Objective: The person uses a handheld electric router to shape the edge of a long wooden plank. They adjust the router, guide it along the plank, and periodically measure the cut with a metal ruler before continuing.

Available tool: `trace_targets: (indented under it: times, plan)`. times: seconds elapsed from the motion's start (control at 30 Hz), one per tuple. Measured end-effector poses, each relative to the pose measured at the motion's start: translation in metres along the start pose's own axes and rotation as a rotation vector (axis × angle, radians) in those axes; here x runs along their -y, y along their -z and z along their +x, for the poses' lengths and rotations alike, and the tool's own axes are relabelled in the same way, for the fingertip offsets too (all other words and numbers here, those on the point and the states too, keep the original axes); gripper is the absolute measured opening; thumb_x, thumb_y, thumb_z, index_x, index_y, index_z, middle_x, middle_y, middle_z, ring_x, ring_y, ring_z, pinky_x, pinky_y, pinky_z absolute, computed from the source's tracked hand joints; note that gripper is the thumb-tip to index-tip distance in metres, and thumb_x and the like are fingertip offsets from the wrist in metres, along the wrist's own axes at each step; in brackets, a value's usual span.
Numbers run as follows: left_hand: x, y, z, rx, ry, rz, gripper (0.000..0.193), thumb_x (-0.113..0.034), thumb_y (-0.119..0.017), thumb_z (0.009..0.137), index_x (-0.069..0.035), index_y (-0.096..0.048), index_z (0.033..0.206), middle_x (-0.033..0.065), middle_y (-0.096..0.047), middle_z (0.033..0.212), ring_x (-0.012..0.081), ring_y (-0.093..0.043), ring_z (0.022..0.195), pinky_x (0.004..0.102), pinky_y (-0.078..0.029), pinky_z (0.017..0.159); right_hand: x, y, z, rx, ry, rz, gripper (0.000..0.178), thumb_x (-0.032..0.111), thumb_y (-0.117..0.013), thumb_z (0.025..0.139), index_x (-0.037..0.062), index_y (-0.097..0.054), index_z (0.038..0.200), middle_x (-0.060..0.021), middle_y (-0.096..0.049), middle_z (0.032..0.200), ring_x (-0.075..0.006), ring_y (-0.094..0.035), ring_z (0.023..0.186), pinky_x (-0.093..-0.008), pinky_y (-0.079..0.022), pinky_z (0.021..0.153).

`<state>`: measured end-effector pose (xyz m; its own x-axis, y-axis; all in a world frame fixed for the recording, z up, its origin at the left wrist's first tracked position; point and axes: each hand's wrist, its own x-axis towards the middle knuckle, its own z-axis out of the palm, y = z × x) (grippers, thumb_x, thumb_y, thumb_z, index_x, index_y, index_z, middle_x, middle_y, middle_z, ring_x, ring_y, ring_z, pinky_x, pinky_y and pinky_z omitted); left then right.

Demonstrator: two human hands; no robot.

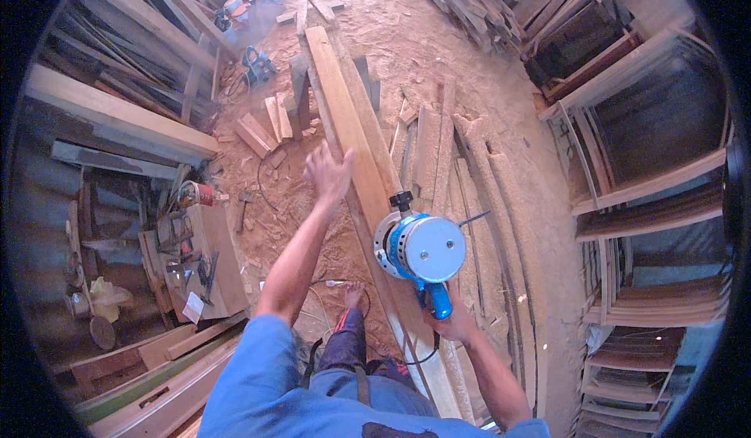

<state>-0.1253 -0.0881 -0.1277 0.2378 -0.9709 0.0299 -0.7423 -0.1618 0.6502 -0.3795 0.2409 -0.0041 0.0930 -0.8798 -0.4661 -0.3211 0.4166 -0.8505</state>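
A blue router [435, 252] with a round silver top, a black knob and a power cord sits over a long wooden beam [344, 125]. My right hand [455, 324] is closed round the router's blue rear handle, its fingers partly hidden behind it. My left hand [328, 174] hovers by the left edge of the beam, ahead of the router. Its fingers are apart, slightly blurred, and hold nothing. The beam runs away from me on a wooden trestle [299, 86].
Loose planks [454, 156] lie along the beam's right side. Shavings cover the floor [383, 23]. A hammer [244, 203], a wooden box [207, 258] with tools and a blue power tool [256, 66] are to the left. Shelves with curved wooden pieces [657, 195] stand right.
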Motion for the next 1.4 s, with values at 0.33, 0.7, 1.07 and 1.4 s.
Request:
trace_targets:
  times: [0.33,0.7,1.07,1.4]
  plan:
    - [-0.032,-0.055,0.055,0.090,0.130,-0.034,0.127,-0.058,-0.078,0.072,0.005,-0.012,0.161,0.0190,-0.012,0.170,0.0285,-0.001,0.160,0.0684,0.005,0.121,-0.022,0.001,0.004,-0.014,0.029,-0.004,0.069,0.010,-0.077,0.066,0.0072,-0.061,0.133,-0.0218,-0.051,0.141,-0.0396,-0.048,0.135,-0.0441,-0.036,0.117]
    - [-0.030,-0.057,0.047,0.064,0.117,-0.042,0.130,-0.055,-0.081,0.072,0.004,-0.008,0.161,0.0180,-0.013,0.170,0.0291,-0.003,0.160,0.0693,0.005,0.120,-0.027,-0.003,0.000,-0.022,0.067,-0.173,0.099,0.000,-0.076,0.081,0.0073,-0.013,0.157,-0.0027,-0.060,0.100,-0.0136,-0.059,0.085,-0.0310,-0.052,0.075]
    - [-0.046,-0.064,0.019,0.188,0.046,-0.026,0.131,-0.053,-0.081,0.074,0.005,-0.002,0.161,0.0250,-0.008,0.169,0.0356,-0.002,0.159,0.0659,0.010,0.121,-0.036,-0.021,-0.033,-0.093,-0.200,0.274,0.074,0.001,-0.077,0.084,0.0128,-0.036,0.144,0.0003,-0.058,0.095,-0.0108,-0.058,0.080,-0.0302,-0.051,0.070]
    - [-0.028,-0.045,0.018,0.159,-0.156,-0.042,0.089,-0.044,-0.056,0.096,0.005,-0.019,0.160,0.0228,-0.020,0.168,0.0332,-0.010,0.159,0.0625,0.006,0.123,-0.028,-0.016,-0.035,-0.069,-0.236,0.248,0.060,0.002,-0.080,0.080,0.0099,-0.049,0.131,-0.0011,-0.062,0.095,-0.0110,-0.062,0.083,-0.0304,-0.053,0.073]
